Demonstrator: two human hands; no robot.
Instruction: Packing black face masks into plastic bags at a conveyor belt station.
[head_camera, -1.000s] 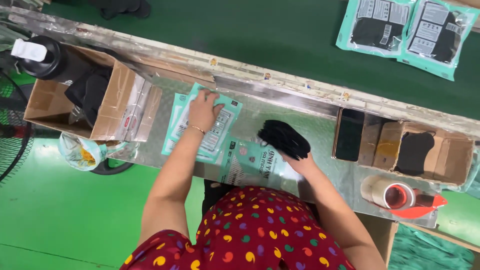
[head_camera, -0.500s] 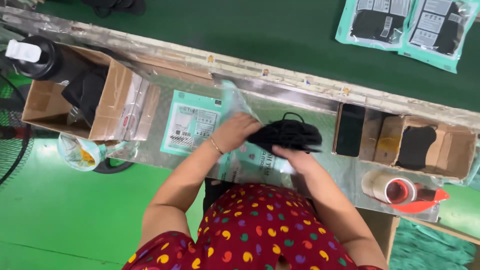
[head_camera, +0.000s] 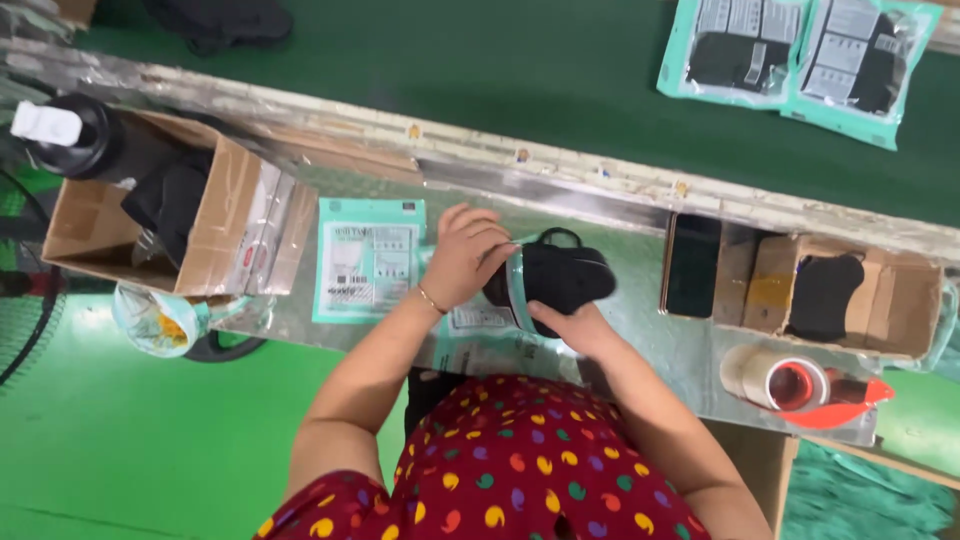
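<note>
My left hand (head_camera: 462, 255) grips the open mouth of a clear plastic bag with teal edging (head_camera: 480, 318) over the metal workbench (head_camera: 640, 330). My right hand (head_camera: 572, 328) holds a black bundle of fabric items (head_camera: 565, 275) from below, its left end inside the bag's mouth. A stack of flat teal and white printed bags (head_camera: 368, 260) lies just left of my left hand.
A cardboard box (head_camera: 215, 225) with black items stands at the left, beside a dark bottle with a white cap (head_camera: 70, 135). At the right sit a black phone (head_camera: 692, 265), a box with a black item (head_camera: 860, 300) and a tape dispenser (head_camera: 800, 385). Filled teal bags (head_camera: 800, 55) lie on the green belt.
My left hand left the flat stack, picked up one bag and brought it to the centre. My right hand raised the black bundle and pushed its end into the bag's mouth.
</note>
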